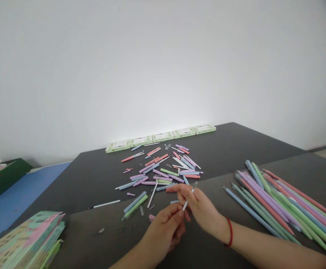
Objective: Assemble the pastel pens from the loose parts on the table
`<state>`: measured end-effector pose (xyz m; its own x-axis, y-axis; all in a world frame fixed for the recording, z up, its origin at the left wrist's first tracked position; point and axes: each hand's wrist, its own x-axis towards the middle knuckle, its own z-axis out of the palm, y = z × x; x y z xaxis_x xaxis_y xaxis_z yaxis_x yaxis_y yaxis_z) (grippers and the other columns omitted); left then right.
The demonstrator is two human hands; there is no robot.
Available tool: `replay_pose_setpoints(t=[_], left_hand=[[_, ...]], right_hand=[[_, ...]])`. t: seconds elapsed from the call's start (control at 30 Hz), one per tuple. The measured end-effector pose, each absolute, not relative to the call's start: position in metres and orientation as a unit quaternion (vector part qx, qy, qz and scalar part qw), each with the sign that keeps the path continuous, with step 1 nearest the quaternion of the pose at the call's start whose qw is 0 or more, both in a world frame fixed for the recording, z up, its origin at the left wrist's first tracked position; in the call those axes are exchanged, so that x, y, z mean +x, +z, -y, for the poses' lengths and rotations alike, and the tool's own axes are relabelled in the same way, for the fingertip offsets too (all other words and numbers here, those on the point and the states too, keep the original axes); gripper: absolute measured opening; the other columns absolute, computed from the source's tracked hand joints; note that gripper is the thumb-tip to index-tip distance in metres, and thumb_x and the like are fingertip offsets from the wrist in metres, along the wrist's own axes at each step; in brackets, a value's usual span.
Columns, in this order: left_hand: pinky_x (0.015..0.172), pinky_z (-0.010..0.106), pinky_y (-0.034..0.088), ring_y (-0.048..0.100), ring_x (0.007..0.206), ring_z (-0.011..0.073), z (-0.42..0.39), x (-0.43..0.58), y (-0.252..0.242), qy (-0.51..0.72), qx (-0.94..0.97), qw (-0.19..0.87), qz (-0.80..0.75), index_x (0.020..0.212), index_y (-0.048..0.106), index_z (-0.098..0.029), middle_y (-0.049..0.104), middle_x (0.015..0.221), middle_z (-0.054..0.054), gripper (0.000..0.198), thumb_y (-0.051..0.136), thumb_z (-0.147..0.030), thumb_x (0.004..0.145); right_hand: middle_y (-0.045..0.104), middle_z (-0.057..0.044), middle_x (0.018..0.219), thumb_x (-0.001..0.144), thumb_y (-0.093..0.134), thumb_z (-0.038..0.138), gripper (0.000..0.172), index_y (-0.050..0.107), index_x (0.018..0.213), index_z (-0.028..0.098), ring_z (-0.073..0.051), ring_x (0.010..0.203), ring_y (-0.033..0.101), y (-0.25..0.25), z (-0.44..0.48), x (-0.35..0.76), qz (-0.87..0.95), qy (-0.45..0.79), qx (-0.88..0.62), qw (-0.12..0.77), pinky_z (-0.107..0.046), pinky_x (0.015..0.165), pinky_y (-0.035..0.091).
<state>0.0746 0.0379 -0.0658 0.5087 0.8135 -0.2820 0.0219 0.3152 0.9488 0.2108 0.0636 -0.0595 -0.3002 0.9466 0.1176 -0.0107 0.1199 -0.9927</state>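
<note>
Between my two hands is a slim white pen refill (pixel 185 204), tilted up to the right with a small clear piece (pixel 195 185) at its upper end. My left hand (pixel 165 231) pinches its lower end. Higher up, my right hand (pixel 200 209) grips it between thumb and fingers, the index finger pointing left. A red cord circles the right wrist. Just beyond my hands lies a loose spread of pen parts: purple barrels (pixel 140 181), a green barrel (pixel 136 206), a white refill (pixel 152 194) and small clear pieces.
On the right lies a pile of assembled-looking coloured pens (pixel 275 201). Printed pastel packets (pixel 25 239) are stacked at front left. Several pale green boxes (pixel 163 137) line the wall. A dark green box (pixel 7 179) stands on a blue surface beyond the left edge of the black table (pixel 90 231).
</note>
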Motion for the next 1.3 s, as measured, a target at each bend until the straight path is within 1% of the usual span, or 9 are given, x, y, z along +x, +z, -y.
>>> replay_pose_setpoints(t=[0.13,0.3,0.43,0.53,0.63,0.77,0.87,1.0,1.3], left_hand=[[0.029,0.017,0.009,0.016,0.030,0.0038,-0.028,0.063,-0.070,0.298,0.439,0.752,-0.392,0.077,0.047,-0.020,0.036,0.045,-0.011,0.030,0.053,-0.049,0.081],[0.031,0.017,0.008,0.013,0.032,0.0038,-0.025,0.040,-0.073,0.373,0.454,0.689,-0.424,0.076,0.048,-0.020,0.034,0.045,-0.012,0.036,0.052,-0.055,0.081],[0.039,0.017,0.022,0.033,0.041,0.0074,-0.030,0.030,-0.066,0.374,0.571,0.556,-0.474,0.078,0.053,-0.018,0.042,0.052,-0.007,0.033,0.046,-0.048,0.089],[0.059,0.022,0.040,0.056,0.066,0.0139,-0.031,0.025,-0.055,0.343,0.670,0.428,-0.500,0.077,0.054,-0.019,0.061,0.072,0.000,0.028,0.040,-0.037,0.094],[0.074,0.026,0.041,0.062,0.079,0.0174,-0.029,0.022,-0.047,0.296,0.731,0.335,-0.515,0.078,0.054,-0.021,0.068,0.080,0.001,0.028,0.035,-0.031,0.096],[0.069,0.024,0.041,0.063,0.076,0.0169,-0.030,0.017,-0.045,0.248,0.772,0.254,-0.527,0.076,0.052,-0.022,0.070,0.080,0.000,0.027,0.034,-0.027,0.097],[0.063,0.024,0.038,0.062,0.072,0.0162,-0.035,0.013,-0.046,0.222,0.792,0.189,-0.536,0.075,0.049,-0.023,0.069,0.077,-0.001,0.027,0.034,-0.025,0.096],[0.059,0.024,0.034,0.060,0.067,0.0160,-0.040,0.009,-0.048,0.188,0.807,0.121,-0.547,0.076,0.049,-0.022,0.065,0.073,-0.001,0.025,0.035,-0.023,0.096],[0.061,0.024,0.035,0.061,0.071,0.0164,-0.040,0.008,-0.050,0.168,0.828,0.128,-0.519,0.077,0.049,-0.022,0.066,0.078,-0.002,0.023,0.036,-0.021,0.096]], right_hand=[[0.040,0.006,0.057,0.094,0.029,0.058,0.056,0.063,0.103,0.015,-0.010,0.044,0.044,-0.065,-0.063,0.208,0.632,0.543,-0.391,0.390,-0.022,0.041,0.034],[0.051,0.002,0.065,0.100,0.016,0.042,0.050,0.059,0.096,0.016,-0.012,0.055,0.048,-0.051,-0.087,0.232,0.790,0.285,-0.456,0.294,-0.023,0.052,0.040],[0.060,-0.005,0.084,0.088,0.057,0.033,0.017,0.061,0.088,0.017,-0.019,0.079,0.055,-0.045,-0.109,0.245,0.826,0.181,-0.477,0.238,-0.030,0.071,0.042],[0.061,-0.008,0.093,0.083,0.062,0.024,0.007,0.063,0.085,0.017,-0.023,0.092,0.055,-0.050,-0.114,0.234,0.854,0.138,-0.468,0.183,-0.032,0.080,0.040],[0.062,-0.010,0.093,0.084,0.059,0.017,0.005,0.063,0.082,0.016,-0.023,0.094,0.056,-0.054,-0.115,0.221,0.865,0.113,-0.465,0.147,-0.032,0.081,0.040],[0.064,-0.007,0.087,0.090,0.054,0.025,0.013,0.062,0.085,0.016,-0.020,0.083,0.058,-0.043,-0.109,0.232,0.864,0.094,-0.473,0.144,-0.028,0.074,0.041],[0.063,-0.003,0.076,0.094,0.047,0.037,0.026,0.061,0.085,0.017,-0.016,0.067,0.056,-0.030,-0.094,0.255,0.855,0.122,-0.476,0.166,-0.025,0.063,0.041],[0.067,-0.003,0.084,0.093,0.049,0.039,0.027,0.067,0.090,0.019,-0.017,0.074,0.058,-0.025,-0.073,0.274,0.802,0.279,-0.464,0.251,-0.025,0.064,0.041],[0.068,-0.003,0.084,0.088,0.053,0.035,0.022,0.067,0.091,0.018,-0.017,0.072,0.057,-0.038,-0.066,0.269,0.738,0.367,-0.480,0.301,-0.025,0.062,0.040]])
